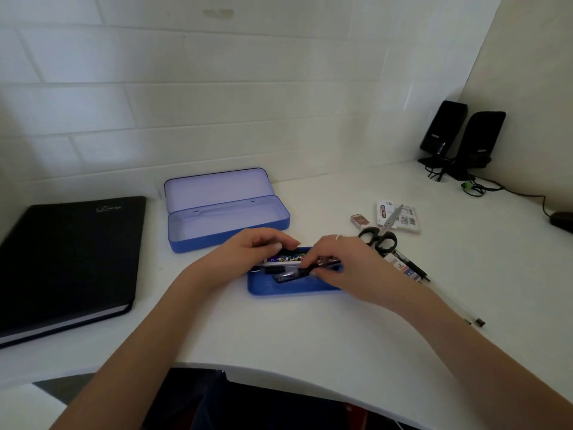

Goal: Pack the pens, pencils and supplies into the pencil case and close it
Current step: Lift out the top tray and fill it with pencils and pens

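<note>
Step in hand: laying pens into blue tray, which sits near the open pencil case. Best set flat, parallel to tray's long side. Right hand palm down, fingers curled, pinching dark pen. Left hand curled over patterned item, grip unclear

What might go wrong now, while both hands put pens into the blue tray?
1. The right hand holds a dark pen slanted across the blue tray; left askew, it may keep the tray from fitting the pencil case.
2. The scissors and pens lying beside the right forearm might be swept aside.
</note>
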The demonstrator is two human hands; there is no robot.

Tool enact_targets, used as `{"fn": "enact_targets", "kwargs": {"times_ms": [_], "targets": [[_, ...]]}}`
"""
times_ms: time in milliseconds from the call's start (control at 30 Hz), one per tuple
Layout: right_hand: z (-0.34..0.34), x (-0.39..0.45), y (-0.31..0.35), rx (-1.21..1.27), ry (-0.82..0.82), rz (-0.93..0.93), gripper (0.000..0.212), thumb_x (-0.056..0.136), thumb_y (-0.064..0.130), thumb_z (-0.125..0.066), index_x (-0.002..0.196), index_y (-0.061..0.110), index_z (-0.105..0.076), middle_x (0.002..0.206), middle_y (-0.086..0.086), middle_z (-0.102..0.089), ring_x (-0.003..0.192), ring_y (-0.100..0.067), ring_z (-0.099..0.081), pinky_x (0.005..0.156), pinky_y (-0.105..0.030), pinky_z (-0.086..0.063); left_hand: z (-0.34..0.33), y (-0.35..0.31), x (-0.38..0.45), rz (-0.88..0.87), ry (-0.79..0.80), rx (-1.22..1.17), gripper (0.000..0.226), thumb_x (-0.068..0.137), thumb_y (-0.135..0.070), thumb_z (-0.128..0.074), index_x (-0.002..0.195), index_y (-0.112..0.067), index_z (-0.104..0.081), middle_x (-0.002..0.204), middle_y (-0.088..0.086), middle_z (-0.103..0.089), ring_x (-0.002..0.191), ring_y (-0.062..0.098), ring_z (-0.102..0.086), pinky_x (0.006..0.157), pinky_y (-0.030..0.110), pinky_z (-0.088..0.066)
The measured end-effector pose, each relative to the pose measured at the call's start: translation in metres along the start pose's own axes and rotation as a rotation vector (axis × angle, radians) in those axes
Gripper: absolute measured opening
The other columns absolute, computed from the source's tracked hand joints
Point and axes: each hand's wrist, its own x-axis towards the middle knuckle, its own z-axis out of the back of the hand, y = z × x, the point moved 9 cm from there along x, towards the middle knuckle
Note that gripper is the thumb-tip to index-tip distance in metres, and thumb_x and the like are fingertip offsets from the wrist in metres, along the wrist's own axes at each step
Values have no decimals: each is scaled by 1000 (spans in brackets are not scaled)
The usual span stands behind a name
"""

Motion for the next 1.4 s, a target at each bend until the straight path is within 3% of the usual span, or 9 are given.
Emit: {"fn": "enact_targets", "kwargs": {"times_ms": [300, 500, 567, 700, 900, 1067, 1200, 1267, 1400], "targets": [[-14, 6, 4, 33, -7, 3, 17, 79, 9, -68, 92, 21, -71, 94, -1, -66, 87, -12, -60, 82, -27, -49, -2, 0, 1, -12, 34, 32, 41, 85, 11, -56, 116, -15, -64, 121, -3, -66, 117, 5, -59, 101, 26, -46], [-28, 16, 11, -15, 26, 20, 18, 78, 14, -69, 92, 24, -68, 100, 0, -62, 92, -14, -56, 83, -31, -48, -2, -6, -1, -60, 35, 7, 44, 86, 3, -60, 106, -36, -67, 112, -13, -70, 111, 5, -62, 90, 19, -49], [-31, 17, 14, -12, 17, 39, 15, 77, 12, -70, 89, 21, -68, 99, 7, -61, 91, -10, -56, 81, -30, -49, -1, -4, -1, -36, 23, -27, 43, 91, 0, -53, 103, -38, -68, 109, -13, -71, 107, 6, -64, 86, 17, -49], [-29, 15, 19, 97, -64, 95, 11, 72, 2, -73, 80, 9, -70, 86, 33, -52, 85, 15, -52, 73, -6, -42, -3, -4, -1, -30, 51, -22, 37, 91, -2, -55, 108, -33, -66, 111, -14, -70, 110, 4, -62, 89, 17, -47], [-29, 15, 14, 24, -88, 61, 12, 74, 15, -75, 86, 16, -74, 83, -4, -68, 77, -15, -61, 74, -30, -48, -4, -5, -1, -19, 89, -10, 28, 94, -9, -54, 116, -22, -64, 117, -12, -68, 114, 5, -60, 95, 19, -46], [-29, 12, 12, -30, -77, 28, 5, 79, 24, -69, 82, 20, -70, 81, 1, -65, 77, -12, -56, 74, -34, -49, -4, -5, 0, -9, 87, -9, 29, 96, -8, -50, 115, -23, -65, 117, -10, -68, 114, 5, -60, 95, 19, -46], [-29, 10, 15, -29, -106, 60, 3, 80, 20, -69, 81, 17, -69, 88, 9, -58, 85, -6, -49, 76, -23, -45, -6, -7, -2, -16, 106, -21, 34, 96, -8, -48, 109, -34, -67, 115, -13, -68, 111, 4, -61, 88, 15, -47], [-27, 11, 14, -32, -131, 48, 5, 78, 19, -71, 79, 18, -66, 81, 20, -48, 80, 2, -41, 69, -13, -39, -7, -8, -2, -19, 125, -11, 32, 95, -11, -51, 110, -36, -65, 115, -14, -68, 111, 4, -61, 89, 15, -47], [-27, 12, 6, -35, -131, -16, 13, 77, 25, -72, 78, 21, -60, 67, 18, -41, 71, -4, -39, 61, -19, -35, -9, -9, -5, -15, 170, 40, 35, 87, -17, -66, 116, -35, -61, 119, -15, -66, 115, 3, -59, 91, 14, -46]]}}
